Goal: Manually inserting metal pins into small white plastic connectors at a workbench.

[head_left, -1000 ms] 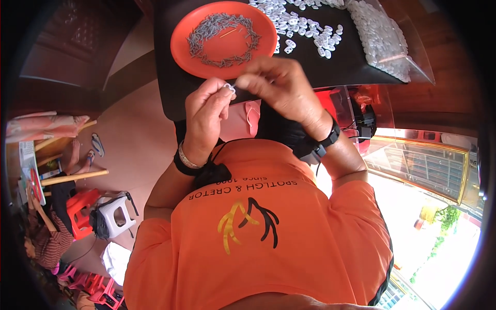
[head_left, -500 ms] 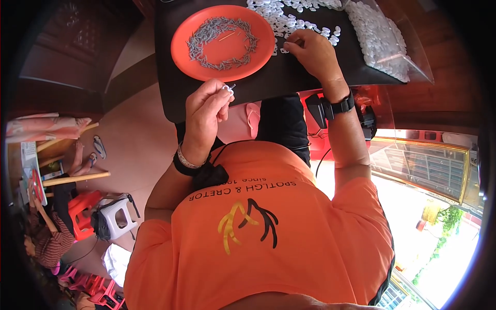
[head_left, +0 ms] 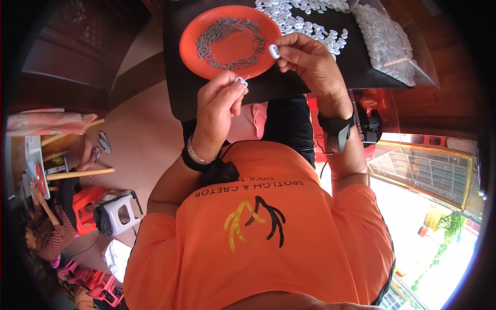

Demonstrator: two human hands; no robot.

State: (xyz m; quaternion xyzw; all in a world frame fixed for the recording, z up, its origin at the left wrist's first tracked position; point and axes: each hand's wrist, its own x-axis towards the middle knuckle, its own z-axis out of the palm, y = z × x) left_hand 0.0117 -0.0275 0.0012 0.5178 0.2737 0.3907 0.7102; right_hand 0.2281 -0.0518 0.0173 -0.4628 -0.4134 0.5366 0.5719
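From where I watch, everything hangs on the gap between two pinches — the white two-holed oval on one side, the white looped piece on the other. The right hand grips the oval between thumb and forefinger, at its right-hand edge, so the holed face stays uncovered and its long axis runs roughly away from the body, leaning a little. I see it against the right rim of the orange plate. The left hand is nearer the body and lower in my view, thumb and forefinger closed around the looped piece, which juts out toward the right; the fingers cover enough of it that I can't read its long axis. So from the left fingertips the oval lies to the right and farther out — near, yet not touching. Beyond it on the black table I see loose white pieces, with grey pins ringed inside the plate, closer to the left hand's side.
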